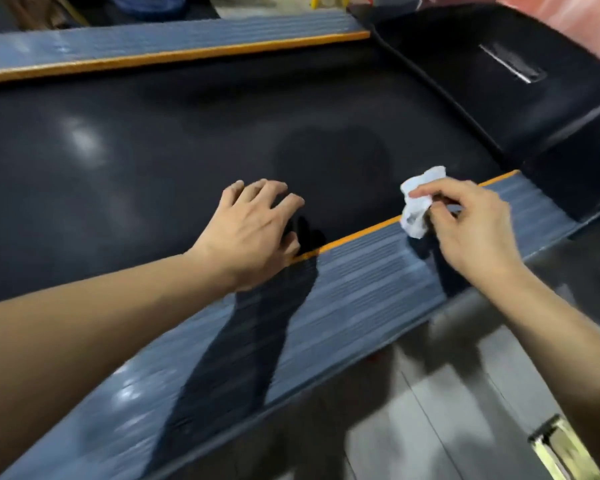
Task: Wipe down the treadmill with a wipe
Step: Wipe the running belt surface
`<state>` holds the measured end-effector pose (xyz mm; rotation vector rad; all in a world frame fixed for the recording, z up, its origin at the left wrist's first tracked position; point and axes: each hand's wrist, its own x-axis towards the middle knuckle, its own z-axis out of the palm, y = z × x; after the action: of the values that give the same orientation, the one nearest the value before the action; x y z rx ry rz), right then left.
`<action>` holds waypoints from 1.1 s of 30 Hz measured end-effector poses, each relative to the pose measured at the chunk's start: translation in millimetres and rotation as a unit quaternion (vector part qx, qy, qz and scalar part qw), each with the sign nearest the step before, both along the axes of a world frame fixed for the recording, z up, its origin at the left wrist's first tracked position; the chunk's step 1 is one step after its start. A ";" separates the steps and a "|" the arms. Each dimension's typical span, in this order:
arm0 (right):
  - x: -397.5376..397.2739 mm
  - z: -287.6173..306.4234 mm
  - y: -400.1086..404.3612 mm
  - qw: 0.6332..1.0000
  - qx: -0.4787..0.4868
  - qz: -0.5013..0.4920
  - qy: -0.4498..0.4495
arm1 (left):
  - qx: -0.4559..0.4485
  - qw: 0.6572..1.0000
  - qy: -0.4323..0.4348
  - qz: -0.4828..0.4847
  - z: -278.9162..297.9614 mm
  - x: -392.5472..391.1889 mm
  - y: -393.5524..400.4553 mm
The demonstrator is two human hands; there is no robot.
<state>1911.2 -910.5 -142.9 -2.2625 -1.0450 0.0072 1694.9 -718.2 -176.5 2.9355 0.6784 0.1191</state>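
The treadmill belt (136, 161) was wide, dark and smooth, and it shone a little where the light hit it. It filled the middle of what I saw. Along its far edge ran a grey-blue side rail (174, 39) with thin ridges and an orange strip (174, 57) on the edge beside the belt.

My left hand (246, 230) lay flat at the near edge of the belt, palm down. My fingers were straight and spread a little, with the fingertips on the black belt and the heel of my hand over the near rail. It held nothing.

The near side rail (326, 292) was grey-blue too, with many thin ridges running along it, and it looked a bit shiny. It had its own orange strip (357, 235) next to the belt. The dark shadow of my arm fell across it.

The wipe (418, 202) was white, thin and all crumpled into a small bunch. It sat at the line where the near rail met the belt, over the orange strip. I could not tell whether it touched the rail. My right hand (465, 226) pinched it between my thumb and first fingers, with the other fingers curled in.

At the far right was the black motor cover (499, 98), hard and glossy, with a curved top and a thin silver mark on it. Below the near rail the floor (430, 410) was grey and shiny tile.
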 end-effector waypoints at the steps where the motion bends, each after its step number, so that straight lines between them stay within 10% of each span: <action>1: 14.0 -0.7 19.0 1.000 0.000 0.011 0.009 | 0.006 1.000 0.003 -0.004 -1.9 12.3 7.7; 12: 143.2 4.2 127.7 0.995 -0.076 0.060 0.028 | -0.005 1.000 0.008 0.011 -18.9 137.8 103.3; 33: 308.3 -58.2 189.9 0.996 0.079 0.027 0.016 | 0.012 0.998 0.023 0.060 -50.6 348.8 255.7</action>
<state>2219.5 -720.6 -201.1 -2.0860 -1.0528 -0.0161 2043.7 -462.5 -227.2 2.9281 0.8675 0.0709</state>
